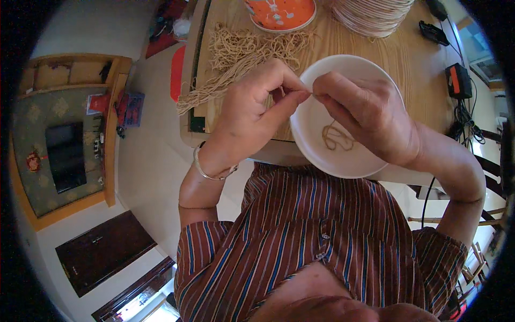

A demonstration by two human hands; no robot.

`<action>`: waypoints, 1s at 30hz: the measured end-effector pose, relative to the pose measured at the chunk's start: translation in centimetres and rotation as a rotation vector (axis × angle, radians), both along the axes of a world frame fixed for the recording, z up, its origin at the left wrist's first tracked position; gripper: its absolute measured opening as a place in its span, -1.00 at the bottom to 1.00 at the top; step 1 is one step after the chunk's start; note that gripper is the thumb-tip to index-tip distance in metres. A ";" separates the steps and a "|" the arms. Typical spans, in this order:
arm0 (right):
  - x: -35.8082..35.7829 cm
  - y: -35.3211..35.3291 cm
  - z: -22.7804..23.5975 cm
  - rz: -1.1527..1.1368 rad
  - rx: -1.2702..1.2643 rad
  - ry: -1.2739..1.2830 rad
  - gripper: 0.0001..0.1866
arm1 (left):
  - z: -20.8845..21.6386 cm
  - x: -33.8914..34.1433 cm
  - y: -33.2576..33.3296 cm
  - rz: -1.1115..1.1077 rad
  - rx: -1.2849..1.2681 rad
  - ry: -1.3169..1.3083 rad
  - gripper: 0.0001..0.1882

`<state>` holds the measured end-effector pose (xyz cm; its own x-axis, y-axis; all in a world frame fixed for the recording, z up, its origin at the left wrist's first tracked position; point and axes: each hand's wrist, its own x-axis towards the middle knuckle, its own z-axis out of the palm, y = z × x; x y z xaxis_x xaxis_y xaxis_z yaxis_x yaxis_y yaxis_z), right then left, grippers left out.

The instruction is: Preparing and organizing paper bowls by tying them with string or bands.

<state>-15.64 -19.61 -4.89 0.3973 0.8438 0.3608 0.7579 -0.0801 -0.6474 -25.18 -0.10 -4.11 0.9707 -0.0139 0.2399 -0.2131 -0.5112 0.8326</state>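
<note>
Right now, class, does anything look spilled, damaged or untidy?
Nothing looks spilled or damaged, but the bundle of tan cords on the table, left of the white bowl, looks untidy: its far end spreads into tangled loops, while its near end lies straighter.

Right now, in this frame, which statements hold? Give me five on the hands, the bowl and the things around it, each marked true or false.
1. The fingertips of the left hand and right hand meet above the white bowl. True.
2. The bundle of tan strands lies to the right of the white bowl. False: it lies to the left, on the wooden table.
3. A loose tan strand lies inside the white bowl. True.
4. The bangle is on the right wrist. False: it is on the left.
5. The patterned container at the top edge is mainly orange. True.
</note>
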 end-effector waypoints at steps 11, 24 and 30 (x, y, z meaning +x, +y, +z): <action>-0.4 1.0 -1.6 -0.066 0.055 0.685 -0.84 | -1.8 -1.2 1.1 0.142 -0.146 0.067 -0.93; -1.0 1.5 -0.1 -0.145 -0.290 1.002 -0.87 | -5.1 -3.5 0.1 0.173 -0.397 0.266 -0.77; -1.0 1.7 -1.7 -0.125 -0.204 0.915 -0.85 | -5.3 -3.7 0.2 0.158 -0.429 0.254 -0.74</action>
